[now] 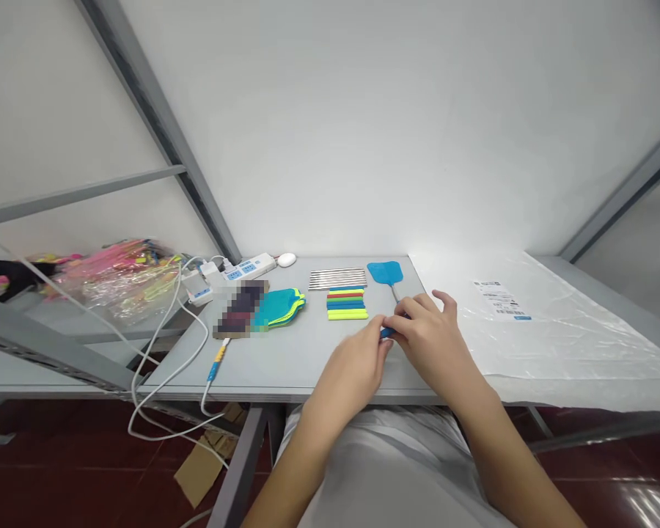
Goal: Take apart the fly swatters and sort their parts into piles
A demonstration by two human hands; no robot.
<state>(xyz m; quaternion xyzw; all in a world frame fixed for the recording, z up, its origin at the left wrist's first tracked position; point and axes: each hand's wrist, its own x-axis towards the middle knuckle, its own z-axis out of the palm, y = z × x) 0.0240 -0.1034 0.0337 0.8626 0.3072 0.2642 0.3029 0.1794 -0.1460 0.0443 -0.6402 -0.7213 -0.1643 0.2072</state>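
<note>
My left hand [358,359] and my right hand [426,330] meet over the front of the table, both closed. Between their fingertips shows a short piece of blue handle [386,333]. Beyond my right hand extends a fly swatter with a flat blue head [385,272] and a thin metal rod [394,292]; my fingers cover where rod and handle come together. Left of the hands lie a row of coloured handle tubes [346,303] in yellow, blue, green and red, and behind them several silver metal rods [337,278]. A stack of teal and yellow swatter heads [283,306] rests farther left.
A blurred-out phone [240,309] with a charging cable [214,364] lies at the left. Behind it are power strips [250,267] and a white oval object [287,259]. White plastic packaging with a label [500,301] covers the right side. Bagged colourful items [121,275] sit far left.
</note>
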